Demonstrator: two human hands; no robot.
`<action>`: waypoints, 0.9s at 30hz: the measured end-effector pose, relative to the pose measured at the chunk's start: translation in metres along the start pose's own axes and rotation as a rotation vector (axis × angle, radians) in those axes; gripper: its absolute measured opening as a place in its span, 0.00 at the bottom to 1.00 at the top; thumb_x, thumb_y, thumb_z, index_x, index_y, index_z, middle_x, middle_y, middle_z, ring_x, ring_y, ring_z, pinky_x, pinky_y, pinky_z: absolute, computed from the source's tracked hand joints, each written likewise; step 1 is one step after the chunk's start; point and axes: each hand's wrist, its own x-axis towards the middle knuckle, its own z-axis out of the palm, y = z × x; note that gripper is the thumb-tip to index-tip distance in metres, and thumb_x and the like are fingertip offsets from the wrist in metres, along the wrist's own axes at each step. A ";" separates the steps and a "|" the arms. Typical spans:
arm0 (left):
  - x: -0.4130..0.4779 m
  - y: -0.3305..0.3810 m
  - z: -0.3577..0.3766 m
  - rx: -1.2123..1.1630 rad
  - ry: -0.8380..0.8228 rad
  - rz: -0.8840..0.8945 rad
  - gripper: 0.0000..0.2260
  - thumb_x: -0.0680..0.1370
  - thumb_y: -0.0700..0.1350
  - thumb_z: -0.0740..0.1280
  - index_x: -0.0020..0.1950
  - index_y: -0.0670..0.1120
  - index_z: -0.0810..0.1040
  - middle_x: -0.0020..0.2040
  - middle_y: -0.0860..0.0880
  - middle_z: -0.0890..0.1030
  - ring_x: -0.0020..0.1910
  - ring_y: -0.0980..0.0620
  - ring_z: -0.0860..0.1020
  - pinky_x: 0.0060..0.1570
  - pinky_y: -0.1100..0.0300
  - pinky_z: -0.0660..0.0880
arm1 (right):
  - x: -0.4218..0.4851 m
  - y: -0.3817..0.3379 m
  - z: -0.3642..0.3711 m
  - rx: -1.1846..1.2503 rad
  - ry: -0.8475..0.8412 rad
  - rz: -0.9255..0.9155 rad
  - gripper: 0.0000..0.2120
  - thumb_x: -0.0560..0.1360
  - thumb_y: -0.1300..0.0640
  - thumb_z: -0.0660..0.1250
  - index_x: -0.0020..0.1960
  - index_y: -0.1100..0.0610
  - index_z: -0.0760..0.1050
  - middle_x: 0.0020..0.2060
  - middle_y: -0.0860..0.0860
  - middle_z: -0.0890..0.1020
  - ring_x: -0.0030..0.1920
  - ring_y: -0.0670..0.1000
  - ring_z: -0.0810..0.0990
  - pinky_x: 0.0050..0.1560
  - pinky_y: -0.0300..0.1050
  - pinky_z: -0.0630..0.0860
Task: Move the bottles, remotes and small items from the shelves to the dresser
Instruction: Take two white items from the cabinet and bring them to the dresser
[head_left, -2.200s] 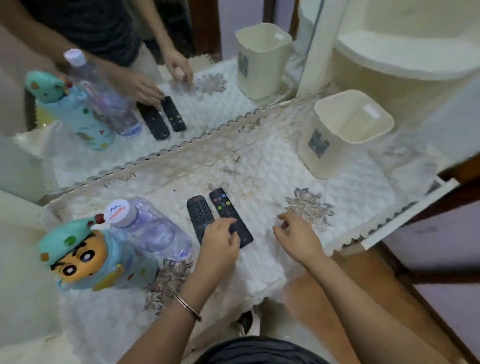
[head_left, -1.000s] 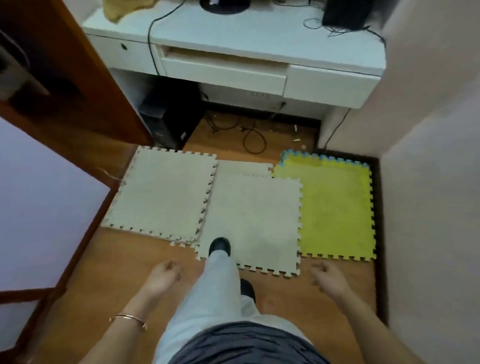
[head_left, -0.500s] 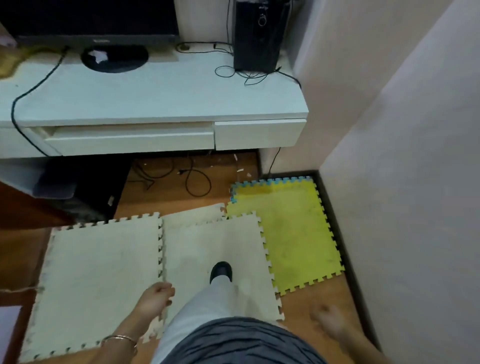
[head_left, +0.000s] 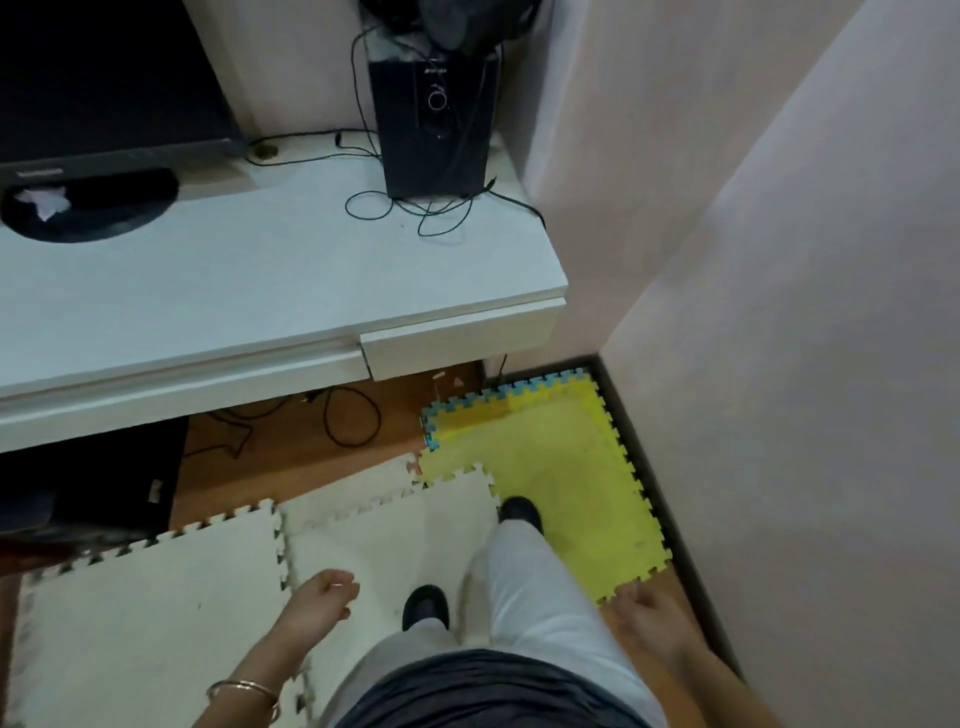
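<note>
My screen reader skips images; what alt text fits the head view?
Both hands, left hand and right hand, hang empty as the person steps across foam floor mats toward a white desk holding a monitor and black speaker.

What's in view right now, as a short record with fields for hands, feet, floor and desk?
left hand: empty, fingers loosely curled, bangle on wrist
right hand: empty, blurred, hanging by the leg
feet: front shoe on yellow mat, rear shoe on white mats
desk: white, holds speaker, monitor, loose cables
task items: none in view
</note>
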 end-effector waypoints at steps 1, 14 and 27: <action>0.006 0.007 0.003 -0.011 0.003 -0.017 0.16 0.78 0.43 0.63 0.64 0.39 0.73 0.59 0.41 0.77 0.50 0.46 0.76 0.36 0.63 0.67 | 0.008 -0.005 -0.007 -0.008 -0.008 -0.017 0.07 0.75 0.63 0.63 0.39 0.61 0.73 0.31 0.55 0.75 0.30 0.52 0.72 0.34 0.40 0.67; 0.029 0.140 0.068 -0.144 0.136 0.053 0.14 0.78 0.42 0.62 0.62 0.39 0.74 0.57 0.41 0.77 0.48 0.46 0.76 0.36 0.62 0.69 | 0.089 -0.203 -0.117 -0.070 -0.144 -0.129 0.04 0.77 0.59 0.60 0.45 0.56 0.72 0.38 0.52 0.74 0.34 0.49 0.72 0.32 0.40 0.63; 0.058 0.182 0.032 -0.181 0.115 -0.112 0.11 0.77 0.39 0.63 0.58 0.36 0.75 0.44 0.43 0.77 0.38 0.48 0.74 0.31 0.62 0.65 | 0.117 -0.256 -0.098 -0.242 -0.175 0.029 0.03 0.76 0.58 0.62 0.48 0.58 0.72 0.35 0.53 0.73 0.31 0.49 0.69 0.31 0.38 0.59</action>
